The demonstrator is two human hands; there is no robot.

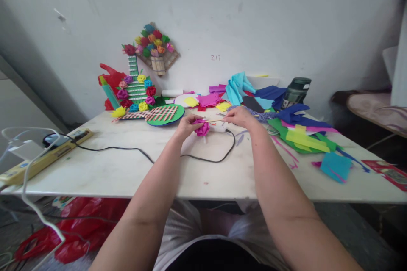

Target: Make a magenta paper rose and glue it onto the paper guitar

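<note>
My left hand [187, 126] pinches a magenta paper flower [202, 128] above the middle of the table. A thin wooden stick [216, 121] runs from the flower across to my right hand [238, 117], whose fingers are closed on its other end. Just below the stick lies a white device [218, 128] with a black cable; my hands and the flower partly hide it. Left of my left hand rests a green guitar-shaped board [179, 113] covered with striped sticks.
Coloured paper [208, 100] lies along the wall, with more green and yellow sheets [305, 139] at right. A dark bottle [296, 92] stands behind them. Paper-flower decorations [138, 89] lean at back left. A power strip [47, 156] and black cable [124, 148] cross the left side.
</note>
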